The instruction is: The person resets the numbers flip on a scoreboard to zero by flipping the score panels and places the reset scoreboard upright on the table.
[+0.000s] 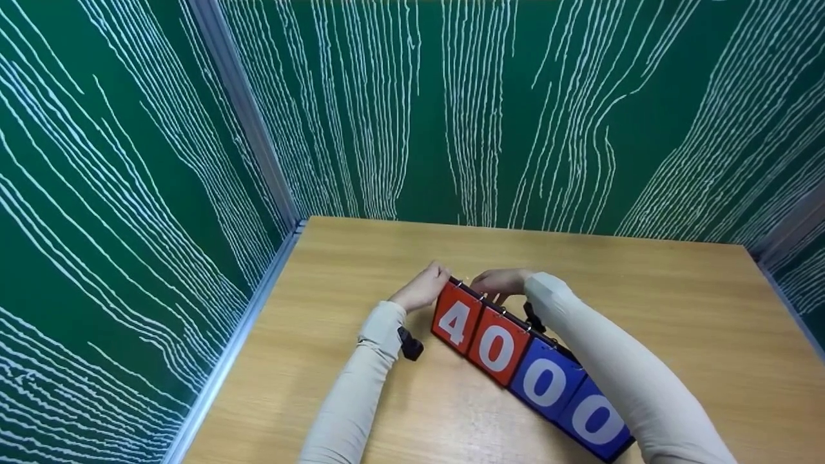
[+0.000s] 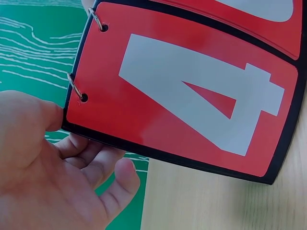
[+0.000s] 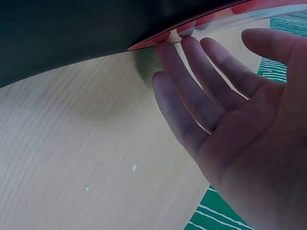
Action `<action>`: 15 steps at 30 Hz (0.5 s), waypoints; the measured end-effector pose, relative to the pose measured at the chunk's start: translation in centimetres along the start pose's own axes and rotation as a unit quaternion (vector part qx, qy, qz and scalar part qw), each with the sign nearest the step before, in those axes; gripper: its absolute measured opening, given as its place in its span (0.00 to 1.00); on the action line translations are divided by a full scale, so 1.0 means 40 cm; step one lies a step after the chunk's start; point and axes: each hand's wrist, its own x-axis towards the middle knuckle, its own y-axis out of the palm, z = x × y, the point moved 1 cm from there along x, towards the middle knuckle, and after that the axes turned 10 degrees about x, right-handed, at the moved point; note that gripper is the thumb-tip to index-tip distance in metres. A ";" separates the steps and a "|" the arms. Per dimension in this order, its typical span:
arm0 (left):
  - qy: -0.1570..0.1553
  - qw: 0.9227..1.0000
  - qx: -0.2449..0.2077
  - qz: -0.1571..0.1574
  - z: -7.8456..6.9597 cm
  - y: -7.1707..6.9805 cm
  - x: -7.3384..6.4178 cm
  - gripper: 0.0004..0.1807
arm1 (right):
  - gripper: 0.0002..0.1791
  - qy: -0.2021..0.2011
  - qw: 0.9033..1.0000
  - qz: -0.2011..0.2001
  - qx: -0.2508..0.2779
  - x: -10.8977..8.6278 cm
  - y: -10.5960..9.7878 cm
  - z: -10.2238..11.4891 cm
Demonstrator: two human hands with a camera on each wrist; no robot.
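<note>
A flip scoreboard [image 1: 523,368] stands tilted on the table, its red cards reading 4 and 0 and its blue cards 0 and 0. My left hand [image 1: 422,288] grips its upper left corner, thumb in front by the ring edge and fingers behind, as the left wrist view shows beside the red 4 card [image 2: 192,91]. Behind the board is my right hand [image 1: 501,283]. In the right wrist view its fingers [image 3: 196,91] reach out nearly straight, fingertips right at a glossy red card [image 3: 158,39] hanging off the dark back [image 3: 62,36].
The wooden table [image 1: 309,361] carries the board. Green walls [image 1: 432,129] with white wavy lines rise behind it and at both sides, with a grey metal post [image 1: 245,103] in the left corner. My right sleeve [image 1: 625,361] covers part of the last blue card.
</note>
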 end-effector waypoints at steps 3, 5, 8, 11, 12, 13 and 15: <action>0.005 1.000 0.002 -0.001 0.000 0.001 0.000 0.20 | 0.32 0.005 1.000 0.002 -0.001 0.001 0.002 -0.002; 0.007 1.000 0.003 -0.002 -0.001 0.001 0.000 0.19 | 0.31 0.009 1.000 0.005 -0.003 0.002 0.002 -0.004; 0.011 1.000 0.004 0.000 -0.003 0.001 0.001 0.18 | 0.29 0.012 1.000 0.009 -0.003 0.004 0.002 -0.008; 0.013 1.000 0.005 -0.002 -0.003 -0.001 0.002 0.18 | 0.26 -0.004 1.000 0.025 -0.012 0.008 0.000 -0.010; 0.011 1.000 0.005 -0.002 -0.004 -0.001 0.002 0.18 | 0.25 -0.006 1.000 0.029 -0.010 0.009 -0.001 -0.011; 0.009 1.000 0.004 -0.002 -0.004 -0.001 0.002 0.18 | 0.24 -0.010 0.999 0.034 -0.009 0.010 -0.003 -0.012; 0.005 1.000 0.000 -0.001 -0.003 -0.002 0.002 0.18 | 0.23 -0.010 0.999 0.039 -0.003 0.011 -0.006 -0.015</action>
